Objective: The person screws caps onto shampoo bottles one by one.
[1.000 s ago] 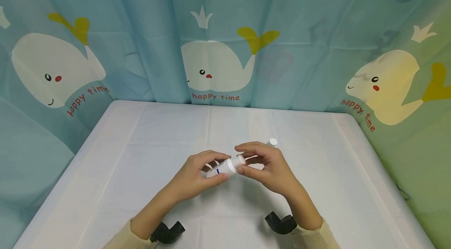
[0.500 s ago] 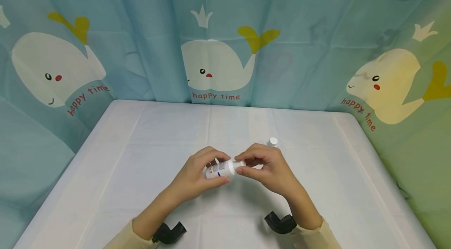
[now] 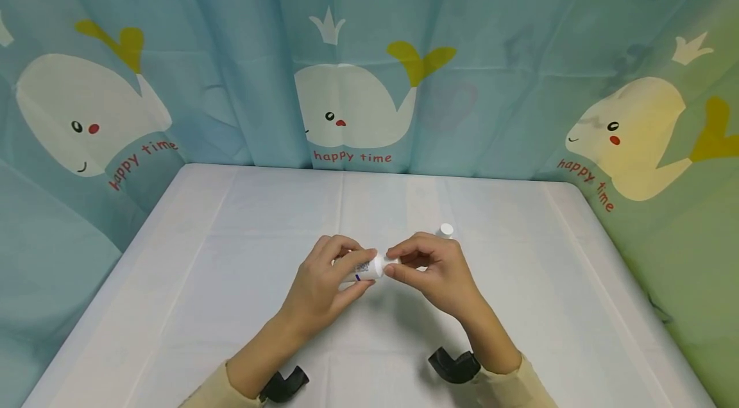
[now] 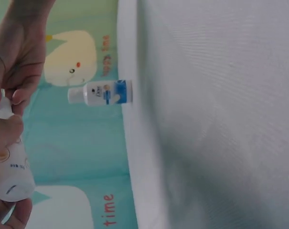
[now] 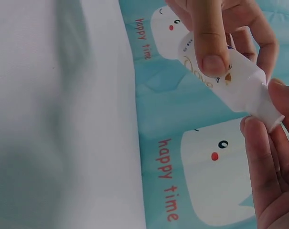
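Above the table, my left hand [image 3: 317, 283] grips a small white bottle [image 3: 369, 268] around its body, thumb and fingers on opposite sides. The bottle lies tilted nearly sideways, its capped end toward my right hand [image 3: 441, 273]. Thumb and fingertips of that hand pinch the white cap [image 5: 267, 113]. Gold lettering and a small printed motif show on the bottle in the right wrist view; its base faces the camera in the left wrist view. A second white bottle [image 4: 103, 92] with a blue-printed label stands upright beyond my right hand, mostly hidden by it in the head view.
A white cloth covers the table [image 3: 260, 215]. Blue-green curtains [image 3: 369, 4] with printed whales hang along its back and sides. Black curved wrist mounts [image 3: 456, 366] sit at both wrists, below the hands.
The left fingers have shifted on the bottle and rolled it, so its printed text came round into view. The right fingertips have closed in on the cap. The second bottle has stayed put.
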{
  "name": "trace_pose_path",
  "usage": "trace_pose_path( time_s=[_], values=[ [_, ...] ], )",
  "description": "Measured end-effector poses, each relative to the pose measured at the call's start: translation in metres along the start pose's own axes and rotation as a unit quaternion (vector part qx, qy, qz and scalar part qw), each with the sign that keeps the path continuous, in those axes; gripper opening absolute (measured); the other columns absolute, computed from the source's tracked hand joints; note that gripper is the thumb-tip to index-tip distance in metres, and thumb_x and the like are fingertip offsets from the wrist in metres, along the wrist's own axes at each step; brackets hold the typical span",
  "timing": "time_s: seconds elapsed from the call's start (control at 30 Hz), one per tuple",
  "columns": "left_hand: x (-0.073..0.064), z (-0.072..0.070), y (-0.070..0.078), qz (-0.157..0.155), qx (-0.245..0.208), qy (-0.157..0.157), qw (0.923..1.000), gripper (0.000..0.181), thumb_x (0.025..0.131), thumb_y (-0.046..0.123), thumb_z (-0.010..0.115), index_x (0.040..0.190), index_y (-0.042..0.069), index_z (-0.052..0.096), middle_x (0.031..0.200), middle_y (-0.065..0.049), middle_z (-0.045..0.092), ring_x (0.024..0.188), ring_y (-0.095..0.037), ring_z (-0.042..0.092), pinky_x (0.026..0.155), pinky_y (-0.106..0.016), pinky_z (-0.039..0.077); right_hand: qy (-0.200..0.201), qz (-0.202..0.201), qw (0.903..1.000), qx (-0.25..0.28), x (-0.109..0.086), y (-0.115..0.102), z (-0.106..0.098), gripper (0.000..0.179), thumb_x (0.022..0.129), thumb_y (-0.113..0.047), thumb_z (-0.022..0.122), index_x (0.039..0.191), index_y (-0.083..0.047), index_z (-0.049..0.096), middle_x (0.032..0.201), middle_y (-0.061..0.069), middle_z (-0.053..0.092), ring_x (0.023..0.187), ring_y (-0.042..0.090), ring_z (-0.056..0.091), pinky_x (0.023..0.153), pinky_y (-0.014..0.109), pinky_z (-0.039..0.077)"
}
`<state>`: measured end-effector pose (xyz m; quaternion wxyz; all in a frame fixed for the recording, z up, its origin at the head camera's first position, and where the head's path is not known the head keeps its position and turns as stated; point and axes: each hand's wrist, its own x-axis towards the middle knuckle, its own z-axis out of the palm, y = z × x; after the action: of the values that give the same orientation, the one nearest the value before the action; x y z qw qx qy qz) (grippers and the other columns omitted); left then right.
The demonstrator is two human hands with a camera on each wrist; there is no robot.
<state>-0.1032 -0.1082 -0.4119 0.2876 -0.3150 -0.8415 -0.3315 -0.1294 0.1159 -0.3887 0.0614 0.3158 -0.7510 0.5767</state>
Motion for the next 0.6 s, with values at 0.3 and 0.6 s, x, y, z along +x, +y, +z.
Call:
trace_pose_path(
  time_s=[0.3, 0.6],
  values=[
    [-0.002, 0.0, -0.005, -0.098, -0.044, -0.022, 0.994, 0.045, 0.079, 0.027, 0.086, 0.12, 0.02, 0.067, 0.116, 0.009, 0.063, 0.102, -0.012, 0.054, 0.081, -0.031, 0.05, -0.003, 0.038, 0.9988, 0.032, 0.001, 0.01, 0.008, 0.034, 0.082, -0.001, 0.08, 0.114, -0.009, 0.069, 0.11, 0.008, 0.069, 0.087, 0.019, 0.067, 0.078, 0.034, 0.06],
    [-0.005, 0.006, -0.023, -0.207, -0.176, -0.048, 0.9612, 0.043, 0.085, 0.016, 0.081, 0.123, 0.016, 0.062, 0.121, 0.004, 0.063, 0.112, -0.014, 0.062, 0.095, -0.033, 0.054, -0.067, 0.128, 0.9834, 0.11, -0.003, 0.035, 0.027, 0.043, 0.093, -0.006, 0.07, 0.134, -0.01, 0.059, 0.13, 0.013, 0.062, 0.108, 0.031, 0.068, 0.086, 0.034, 0.058]
  ],
)
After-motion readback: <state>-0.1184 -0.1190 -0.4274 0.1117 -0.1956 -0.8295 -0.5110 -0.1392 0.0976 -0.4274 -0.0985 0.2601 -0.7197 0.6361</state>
